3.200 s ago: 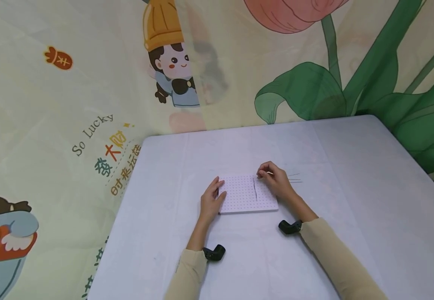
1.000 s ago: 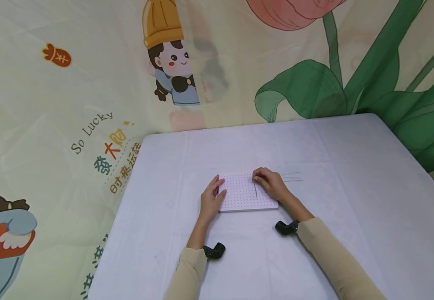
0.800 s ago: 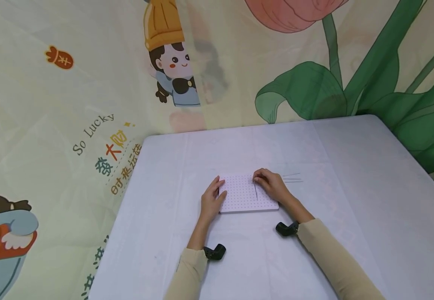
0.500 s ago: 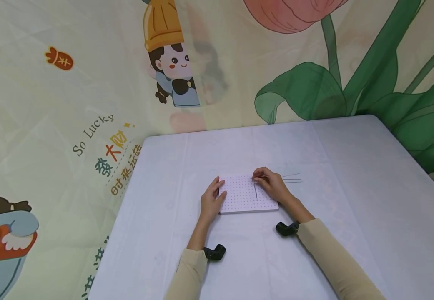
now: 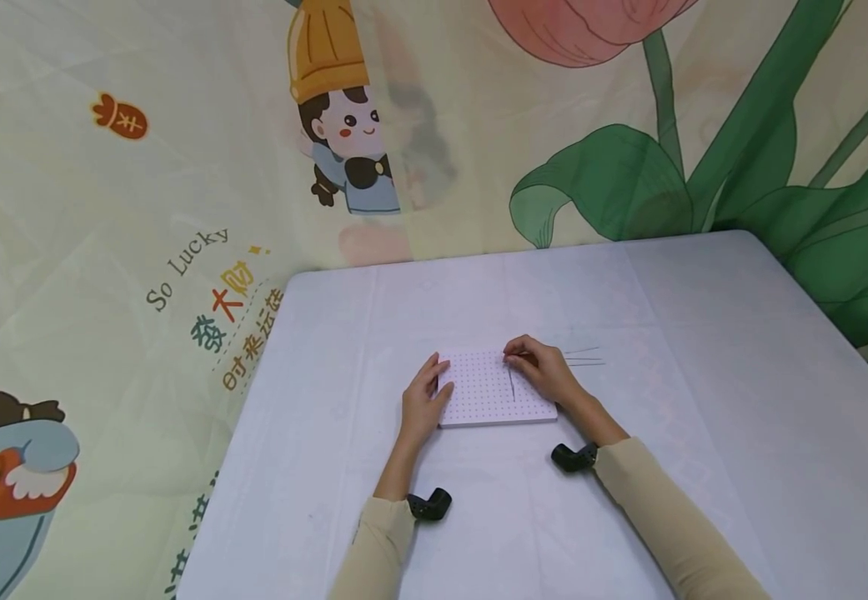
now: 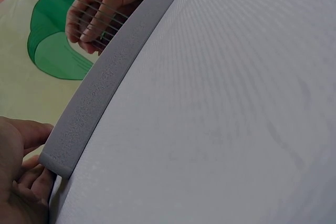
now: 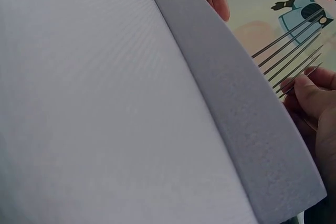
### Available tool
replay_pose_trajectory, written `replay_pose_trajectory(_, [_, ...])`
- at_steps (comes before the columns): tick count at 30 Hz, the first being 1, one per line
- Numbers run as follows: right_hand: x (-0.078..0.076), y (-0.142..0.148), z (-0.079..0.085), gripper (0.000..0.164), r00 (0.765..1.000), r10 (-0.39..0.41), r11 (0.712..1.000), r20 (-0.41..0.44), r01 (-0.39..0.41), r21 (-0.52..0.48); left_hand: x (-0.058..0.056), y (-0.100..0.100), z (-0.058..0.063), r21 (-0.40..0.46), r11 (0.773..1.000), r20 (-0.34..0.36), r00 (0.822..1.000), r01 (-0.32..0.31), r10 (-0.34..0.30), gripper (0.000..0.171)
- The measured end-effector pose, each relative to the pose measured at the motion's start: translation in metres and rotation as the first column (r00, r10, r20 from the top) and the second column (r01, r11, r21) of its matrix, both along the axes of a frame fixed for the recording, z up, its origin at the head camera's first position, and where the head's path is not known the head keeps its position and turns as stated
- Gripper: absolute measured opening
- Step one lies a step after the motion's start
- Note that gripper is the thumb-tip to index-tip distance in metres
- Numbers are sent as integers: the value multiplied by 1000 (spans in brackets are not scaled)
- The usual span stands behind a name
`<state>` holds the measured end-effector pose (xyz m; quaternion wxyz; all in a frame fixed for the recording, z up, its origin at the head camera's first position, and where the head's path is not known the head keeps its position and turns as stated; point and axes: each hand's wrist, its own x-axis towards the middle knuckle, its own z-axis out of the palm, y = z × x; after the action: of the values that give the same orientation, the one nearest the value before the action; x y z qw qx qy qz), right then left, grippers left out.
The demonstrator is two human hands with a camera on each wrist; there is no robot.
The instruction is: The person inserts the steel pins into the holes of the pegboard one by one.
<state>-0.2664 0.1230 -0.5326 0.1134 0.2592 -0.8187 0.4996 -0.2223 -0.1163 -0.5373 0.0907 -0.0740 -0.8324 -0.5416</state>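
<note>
A white perforated board with a grid of small holes lies on the table. Several thin metal needles stand upright in it, in a row running front to back, seen in the head view as a dark line. My left hand holds the board's left edge; the left wrist view shows thumb and fingers at its corner. At the far end of the row, my right hand pinches a needle between thumb and fingertips. The needle's lower end is partly hidden by those fingers.
Several loose needles lie on the white tabletop right of the board, just beyond the right hand. A printed cloth hangs behind the table. Black wrist cameras jut inward from both forearms.
Since the oldest frame, my right hand has moved a little left and forward-down to the far end of the needle row. Over the last second it barely shifts; the left hand stays still.
</note>
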Motion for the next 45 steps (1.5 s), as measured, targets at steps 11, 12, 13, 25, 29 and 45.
replay_pose_trajectory(11, [0,4,0,10,1000,0,1000,-11,0,-9,0,3,1,6,1000,-1,1000,15,-15,36])
replay_pose_trajectory(12, [0,4,0,10,1000,1,1000,-11,-1,-8,0,3,1,8,1000,-2,1000,16,-16,36])
replay_pose_trajectory(13, [1,5,-1,11,1000,2,1000,-11,-2,-5,0,3,0,10,1000,-2,1000,17,-17,36])
replay_pose_trajectory(25, [3,10,-2,18,999,-27,999,24,28,-43,1,7,-5,-2,1000,21,1000,6,-6,36])
replay_pose_trajectory(29, [6,22,5,19,996,-78,978,47,85,-190,1,8,-6,-4,1000,26,1000,4,-4,36])
replay_pose_trajectory(45, [24,107,3,17,944,-321,942,82,327,-79,-1,0,0,-25,1000,10,1000,12,-11,36])
